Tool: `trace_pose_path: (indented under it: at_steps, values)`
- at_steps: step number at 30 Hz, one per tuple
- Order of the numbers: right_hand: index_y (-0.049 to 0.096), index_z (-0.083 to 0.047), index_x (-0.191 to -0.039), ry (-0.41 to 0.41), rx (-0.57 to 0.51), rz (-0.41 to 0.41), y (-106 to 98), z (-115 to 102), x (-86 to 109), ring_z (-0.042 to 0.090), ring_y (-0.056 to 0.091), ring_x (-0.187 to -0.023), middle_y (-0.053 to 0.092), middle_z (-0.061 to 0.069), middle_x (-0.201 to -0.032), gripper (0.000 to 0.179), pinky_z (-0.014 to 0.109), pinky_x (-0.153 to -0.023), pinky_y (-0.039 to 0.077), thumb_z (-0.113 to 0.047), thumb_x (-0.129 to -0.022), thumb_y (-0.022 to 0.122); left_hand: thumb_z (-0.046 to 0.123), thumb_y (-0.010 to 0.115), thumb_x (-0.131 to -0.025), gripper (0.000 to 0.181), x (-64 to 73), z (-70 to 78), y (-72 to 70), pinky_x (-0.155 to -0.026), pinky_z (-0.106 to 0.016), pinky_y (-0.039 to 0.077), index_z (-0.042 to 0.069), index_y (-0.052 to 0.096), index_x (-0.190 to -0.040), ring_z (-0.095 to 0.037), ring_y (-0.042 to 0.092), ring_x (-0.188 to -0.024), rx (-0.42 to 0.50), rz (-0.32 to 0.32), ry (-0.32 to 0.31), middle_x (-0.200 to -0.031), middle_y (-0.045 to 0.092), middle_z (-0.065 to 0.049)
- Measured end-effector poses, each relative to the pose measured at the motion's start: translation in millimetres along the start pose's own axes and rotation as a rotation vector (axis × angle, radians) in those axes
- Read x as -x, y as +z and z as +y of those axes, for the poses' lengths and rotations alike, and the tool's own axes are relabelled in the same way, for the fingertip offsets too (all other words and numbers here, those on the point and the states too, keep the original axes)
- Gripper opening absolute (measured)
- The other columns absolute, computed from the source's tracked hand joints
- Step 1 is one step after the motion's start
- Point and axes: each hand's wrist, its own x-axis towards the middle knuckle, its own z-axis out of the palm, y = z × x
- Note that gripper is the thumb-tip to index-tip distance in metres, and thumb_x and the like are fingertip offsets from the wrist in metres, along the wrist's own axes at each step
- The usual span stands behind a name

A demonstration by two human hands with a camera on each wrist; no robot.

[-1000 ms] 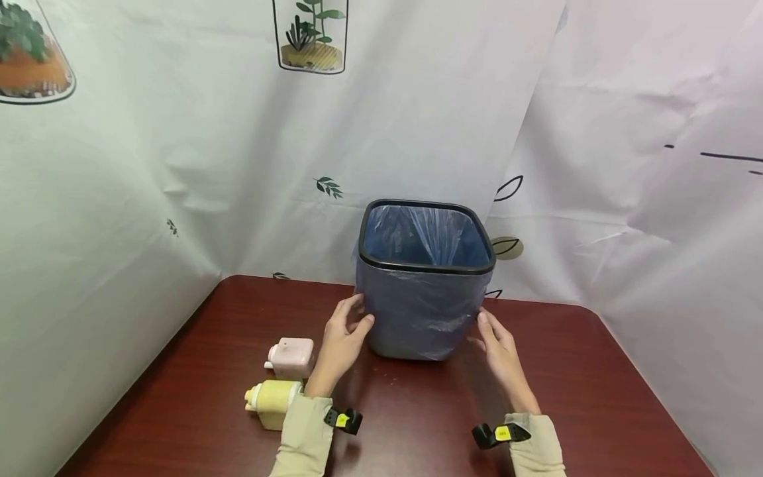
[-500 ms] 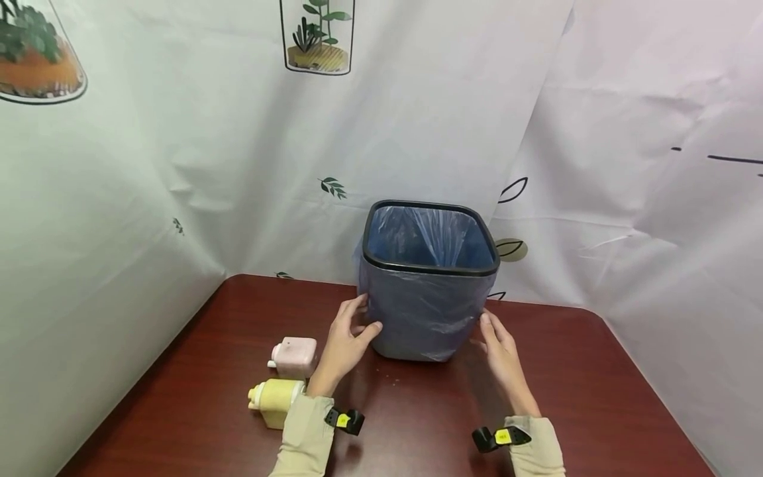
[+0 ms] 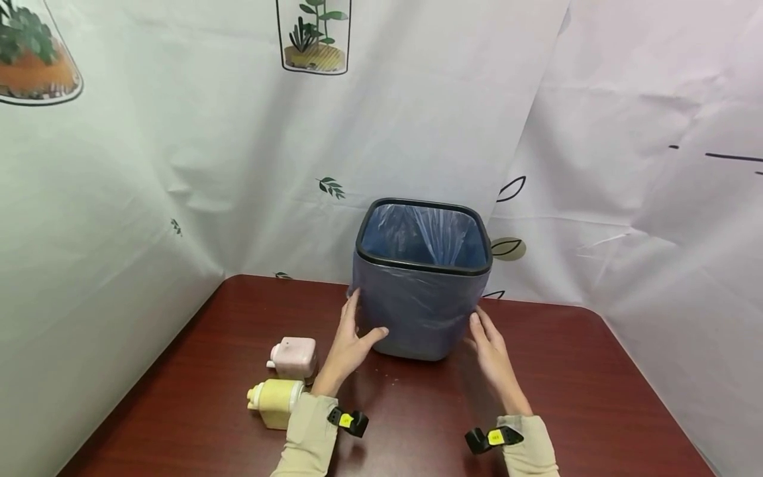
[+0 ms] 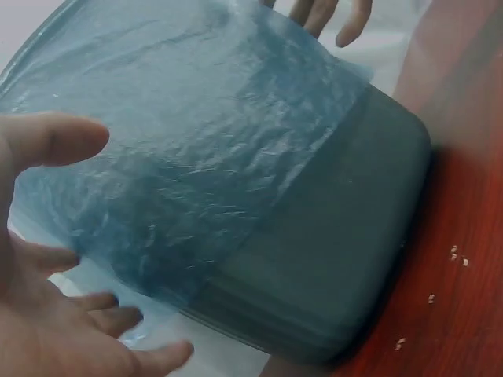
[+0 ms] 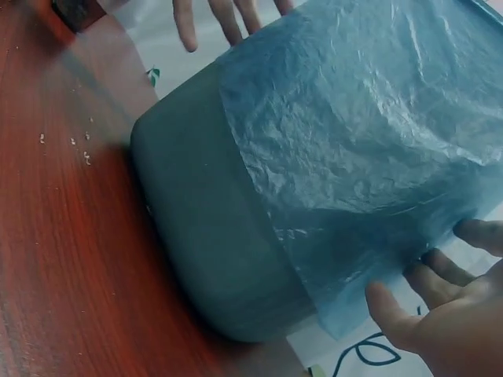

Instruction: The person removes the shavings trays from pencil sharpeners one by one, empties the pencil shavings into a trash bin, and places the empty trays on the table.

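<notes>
A dark blue-grey trash bin (image 3: pixel 417 305) with a black rim (image 3: pixel 424 268) stands upright at the back middle of the table. A translucent blue bin liner (image 4: pixel 196 141) lines its inside and hangs over its outer walls, leaving the lower wall (image 5: pixel 204 220) bare. My left hand (image 3: pixel 348 348) is at the bin's left side, fingers extended along that wall and thumb spread across the front. On the other side, my right hand (image 3: pixel 492 352) has its fairly straight fingers against or very near the liner. Neither hand curls round the bin.
Left of my left forearm, a pink bottle-like container (image 3: pixel 293 356) and a yellow one (image 3: pixel 275 401) lie on the dark red table (image 3: pixel 572 384). Small pale crumbs (image 4: pixel 431 298) dot the tabletop before the bin. A white printed cloth (image 3: pixel 417 119) hangs close behind.
The bin has shifted slightly left, and the right hand has moved left with it. My left fingers have straightened and the thumb has spread further across the bin's front. The two containers stay put.
</notes>
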Motion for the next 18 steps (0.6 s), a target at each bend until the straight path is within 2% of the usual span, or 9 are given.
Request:
trace_pose_path:
  at_steps: [2,5,10,15,18]
  values:
    - [0.015,-0.013,-0.147,0.006,-0.008,-0.019,1.3,-0.1,-0.6,0.033,0.039,-0.125,0.019,0.009,-0.151,0.060,0.051,-0.100,0.030,-0.042,-0.098,0.031,0.018,0.066,-0.082,0.088,-0.9,-0.5,1.8,-0.106,-0.051,0.021,0.029,0.008,-0.147,-0.023,0.014,-0.139,0.004,-0.013,-0.014,-0.153,0.007,0.000]
    - [0.011,-0.012,-0.148,-0.001,0.006,-0.027,0.6,-0.9,-1.4,0.029,0.033,-0.129,0.014,0.008,-0.152,0.062,0.049,-0.101,0.030,-0.044,-0.098,0.031,0.017,0.067,-0.082,0.089,-1.9,-0.4,4.4,-0.106,-0.049,0.024,0.029,0.008,-0.147,-0.023,0.016,-0.139,0.006,-0.029,-0.014,-0.153,0.008,-0.001]
    - [0.015,-0.009,-0.147,-0.040,-0.016,-0.032,-7.2,-4.5,-1.7,0.025,0.029,-0.132,0.020,0.010,-0.150,0.064,0.044,-0.102,0.031,-0.046,-0.097,0.029,0.023,0.069,-0.079,0.086,-0.8,5.0,3.6,-0.103,-0.048,0.030,0.024,0.016,-0.146,-0.024,0.025,-0.135,-0.046,-0.016,0.019,-0.150,0.021,-0.006]
    - [0.022,-0.005,-0.145,0.002,0.021,0.020,-12.0,-7.9,1.3,0.025,0.037,-0.127,0.033,0.016,-0.144,0.064,0.022,-0.094,0.040,-0.047,-0.097,0.028,0.025,0.071,-0.076,0.083,4.5,13.0,-4.5,-0.097,-0.044,0.038,0.019,0.023,-0.144,-0.023,0.039,-0.127,-0.195,-0.034,0.032,-0.141,0.037,-0.008]
    - [0.031,-0.003,-0.141,0.013,0.067,0.082,-12.5,-10.0,3.4,0.019,0.047,-0.119,0.042,0.017,-0.137,0.062,0.016,-0.087,0.042,-0.047,-0.097,0.028,0.026,0.072,-0.075,0.081,7.2,18.4,-10.3,-0.095,-0.043,0.040,0.016,0.026,-0.142,-0.023,0.044,-0.122,-0.225,-0.071,0.015,-0.135,0.043,-0.010]
